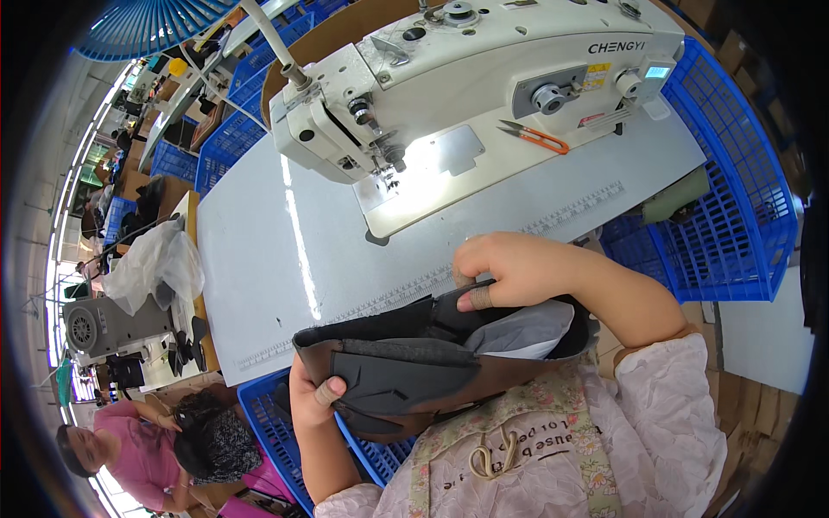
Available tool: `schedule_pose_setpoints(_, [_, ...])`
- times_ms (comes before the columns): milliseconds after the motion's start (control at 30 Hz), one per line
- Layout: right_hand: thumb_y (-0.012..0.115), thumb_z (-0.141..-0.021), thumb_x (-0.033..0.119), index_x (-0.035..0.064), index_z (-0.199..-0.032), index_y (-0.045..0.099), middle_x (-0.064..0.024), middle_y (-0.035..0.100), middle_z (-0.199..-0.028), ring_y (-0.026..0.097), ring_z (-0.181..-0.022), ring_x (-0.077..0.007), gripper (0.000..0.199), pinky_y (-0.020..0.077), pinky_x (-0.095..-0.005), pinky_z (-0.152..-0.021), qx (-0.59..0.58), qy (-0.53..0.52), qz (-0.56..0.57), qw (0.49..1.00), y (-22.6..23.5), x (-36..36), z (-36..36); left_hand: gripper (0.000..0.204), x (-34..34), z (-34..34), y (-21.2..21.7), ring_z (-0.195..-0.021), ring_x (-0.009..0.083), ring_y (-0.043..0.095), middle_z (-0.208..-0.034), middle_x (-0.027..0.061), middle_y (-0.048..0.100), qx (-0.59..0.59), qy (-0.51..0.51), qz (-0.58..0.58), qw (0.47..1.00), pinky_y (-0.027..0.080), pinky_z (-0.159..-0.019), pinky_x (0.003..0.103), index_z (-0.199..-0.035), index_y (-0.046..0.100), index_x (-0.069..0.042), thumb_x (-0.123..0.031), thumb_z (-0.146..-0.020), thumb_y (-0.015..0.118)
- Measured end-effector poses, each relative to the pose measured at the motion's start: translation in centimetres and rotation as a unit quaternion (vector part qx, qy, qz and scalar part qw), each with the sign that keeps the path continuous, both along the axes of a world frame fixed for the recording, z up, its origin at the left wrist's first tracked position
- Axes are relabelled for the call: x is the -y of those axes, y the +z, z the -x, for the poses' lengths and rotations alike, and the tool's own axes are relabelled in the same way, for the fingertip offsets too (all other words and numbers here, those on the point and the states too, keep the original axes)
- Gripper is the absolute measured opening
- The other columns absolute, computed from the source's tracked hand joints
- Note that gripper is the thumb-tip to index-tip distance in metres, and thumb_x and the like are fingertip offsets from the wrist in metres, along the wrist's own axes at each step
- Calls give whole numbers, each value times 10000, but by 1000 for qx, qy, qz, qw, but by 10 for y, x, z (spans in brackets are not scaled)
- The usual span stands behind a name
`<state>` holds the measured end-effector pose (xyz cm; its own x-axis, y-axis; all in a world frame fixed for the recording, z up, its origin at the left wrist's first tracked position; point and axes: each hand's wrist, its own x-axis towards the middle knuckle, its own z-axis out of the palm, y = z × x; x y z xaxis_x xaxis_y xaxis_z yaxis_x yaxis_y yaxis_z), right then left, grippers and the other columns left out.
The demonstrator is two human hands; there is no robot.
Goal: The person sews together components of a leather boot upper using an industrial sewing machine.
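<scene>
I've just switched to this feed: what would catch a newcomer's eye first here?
A big white sewing machine fills the top, its needle area brightly lit over the grey table. Below it, at the table's near edge, the left hand and right hand grip a dark brown leather piece. Orange-handled snips lie on the machine bed.

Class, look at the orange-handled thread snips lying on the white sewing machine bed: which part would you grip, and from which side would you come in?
Probably grip the orange-handled thread snips at the looped orange handle end, coming from the person's right and above. The handle lies toward the right with bare machine bed around it, while the pointed metal blades face left, toward the needle area, so a right-side approach likely avoids both.
</scene>
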<state>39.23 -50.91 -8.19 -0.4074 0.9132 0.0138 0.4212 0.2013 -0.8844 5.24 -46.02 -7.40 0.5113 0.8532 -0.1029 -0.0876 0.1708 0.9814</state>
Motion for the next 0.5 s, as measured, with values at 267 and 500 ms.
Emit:
schedule_pose_setpoints(267, [699,-827,254,15,-784,597,-118,594,-834,566,-845,-315,264,449,-397,-747,4,-13,-49,999,5,5,7,690,5,7,1,-944,215,634,-1050,111,642,2,23,-12,1000,500,-847,333,-1144,539,20,-291,-639,890])
schedule_pose_setpoints(500, [703,-825,243,37,-784,590,-83,594,-845,566,-839,-290,238,449,-382,-728,29,-16,-57,998,7,6,9,673,5,11,0,-930,254,639,-1025,137,648,4,49,-27,998,504,-840,356,-1119,554,42,-257,-614,882])
